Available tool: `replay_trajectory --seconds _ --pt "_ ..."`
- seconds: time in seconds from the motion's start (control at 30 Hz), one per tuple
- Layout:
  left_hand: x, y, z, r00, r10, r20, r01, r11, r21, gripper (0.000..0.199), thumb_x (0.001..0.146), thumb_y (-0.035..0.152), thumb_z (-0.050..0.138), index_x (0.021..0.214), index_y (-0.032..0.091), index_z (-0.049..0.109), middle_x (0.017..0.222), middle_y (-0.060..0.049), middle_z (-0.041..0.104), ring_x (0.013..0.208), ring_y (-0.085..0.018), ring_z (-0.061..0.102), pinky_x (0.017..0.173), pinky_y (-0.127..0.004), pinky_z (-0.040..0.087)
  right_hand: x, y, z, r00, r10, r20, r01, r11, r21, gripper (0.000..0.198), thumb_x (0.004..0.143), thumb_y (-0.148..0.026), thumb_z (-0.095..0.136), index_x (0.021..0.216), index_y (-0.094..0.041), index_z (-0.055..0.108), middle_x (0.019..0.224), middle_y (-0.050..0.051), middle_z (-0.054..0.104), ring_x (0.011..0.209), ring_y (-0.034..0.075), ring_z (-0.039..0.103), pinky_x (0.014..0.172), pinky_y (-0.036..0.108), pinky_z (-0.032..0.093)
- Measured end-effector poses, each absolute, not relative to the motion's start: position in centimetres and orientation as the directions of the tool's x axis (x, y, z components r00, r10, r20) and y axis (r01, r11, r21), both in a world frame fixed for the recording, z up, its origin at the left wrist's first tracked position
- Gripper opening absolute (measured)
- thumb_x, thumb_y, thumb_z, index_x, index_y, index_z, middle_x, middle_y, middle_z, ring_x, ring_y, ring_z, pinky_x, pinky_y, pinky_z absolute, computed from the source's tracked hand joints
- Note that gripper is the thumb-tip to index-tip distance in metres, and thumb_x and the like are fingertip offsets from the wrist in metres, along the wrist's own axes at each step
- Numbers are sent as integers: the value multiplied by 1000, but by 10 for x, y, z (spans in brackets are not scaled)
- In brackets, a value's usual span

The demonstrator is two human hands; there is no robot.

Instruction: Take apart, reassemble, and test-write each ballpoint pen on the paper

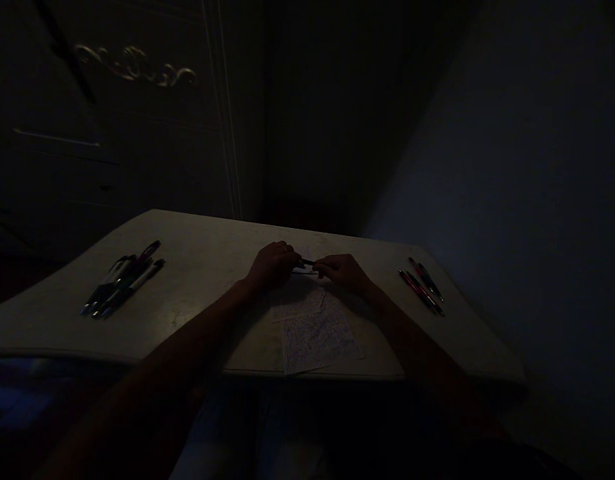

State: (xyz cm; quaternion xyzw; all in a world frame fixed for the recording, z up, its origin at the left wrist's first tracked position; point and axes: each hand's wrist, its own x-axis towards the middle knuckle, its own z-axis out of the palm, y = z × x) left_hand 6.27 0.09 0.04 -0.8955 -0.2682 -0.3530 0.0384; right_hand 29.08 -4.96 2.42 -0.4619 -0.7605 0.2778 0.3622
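Observation:
Over the middle of the table, my left hand point(276, 261) and my right hand point(343, 270) face each other with their fingers closed. Between the fingertips runs a dark, slim pen point(308, 262), gripped from both ends. Just below it shows a second thin dark stick point(305, 273), perhaps another pen part; the dim light hides which hand touches it. Beneath and in front of the hands lie sheets of paper point(320, 337) covered in blue scribbles, partly overlapping.
A pale table point(202, 247) stands in a dark room. On its left lies a pile of several pens point(122, 280); on its right, a smaller group of red and dark pens point(421, 287). A cabinet point(162, 147) rises behind at left, a wall point(512, 187) at right.

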Motion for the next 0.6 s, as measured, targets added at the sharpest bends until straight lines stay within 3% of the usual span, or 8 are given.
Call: replay_trajectory --seconds 0.23,0.43,0.53,0.6 --pt "70 -2 0 567 532 629 489 -832 263 20 95 21 50 86 19 68 82 -8 70 81 -20 63 73 -32 50 297 -44 25 -258 865 431 548 498 -672 14 80 -36 76 88 -26 81 88 8 79 79 24 68 78 39 50" --pt "68 -4 4 544 576 609 514 -803 300 20 93 18 49 87 19 68 82 -7 68 80 -20 61 73 -32 49 296 -44 26 -199 888 414 517 454 -726 51 71 -47 84 115 -25 73 107 9 76 91 24 67 76 36 50" --pt "67 -3 4 545 591 595 526 -794 306 18 93 18 51 85 19 67 81 -7 68 79 -21 61 72 -32 49 293 -43 22 -169 922 347 500 384 -777 44 85 -62 65 94 -20 74 88 7 75 78 21 66 73 34 49" --pt "68 -1 3 550 588 593 522 -796 306 17 94 19 53 85 19 68 81 -7 68 80 -20 62 73 -32 49 291 -42 19 -166 941 296 484 340 -807 53 93 -65 50 78 -19 71 73 6 71 67 19 63 70 34 48"
